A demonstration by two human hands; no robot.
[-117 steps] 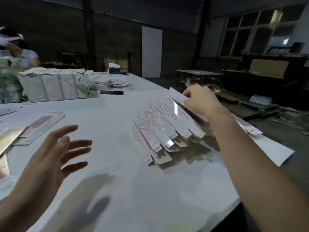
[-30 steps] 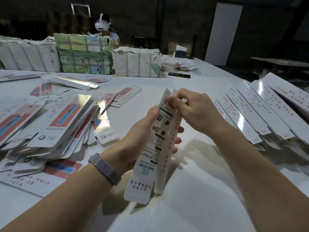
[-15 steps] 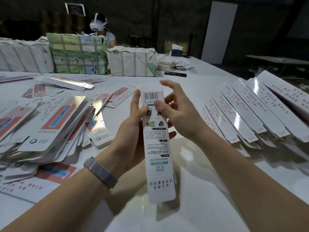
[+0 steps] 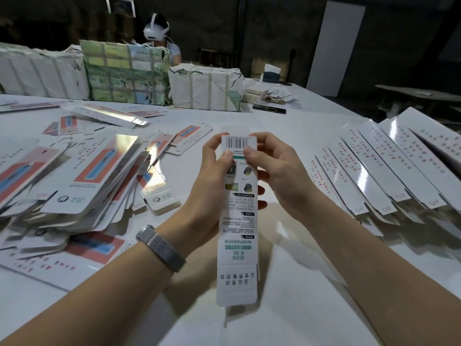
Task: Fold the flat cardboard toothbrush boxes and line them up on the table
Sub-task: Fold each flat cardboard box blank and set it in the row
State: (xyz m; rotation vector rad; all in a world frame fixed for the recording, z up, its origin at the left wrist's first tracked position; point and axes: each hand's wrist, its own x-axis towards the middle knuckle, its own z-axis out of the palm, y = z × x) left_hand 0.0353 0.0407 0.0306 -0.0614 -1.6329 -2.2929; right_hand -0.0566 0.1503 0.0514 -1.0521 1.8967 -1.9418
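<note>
Both hands, left hand (image 4: 212, 181) and right hand (image 4: 274, 171), pinch the long white printed cardboard toothbrush box (image 4: 238, 221) near its barcode end. It hangs upright between them, its lower flap below the wrists.

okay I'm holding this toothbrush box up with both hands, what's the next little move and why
Probably tuck in the far end flap. Both thumbs of the left hand and right hand already pinch the box by its barcode end, while the near flap hangs open. Then set it in the row of folded boxes.
</note>
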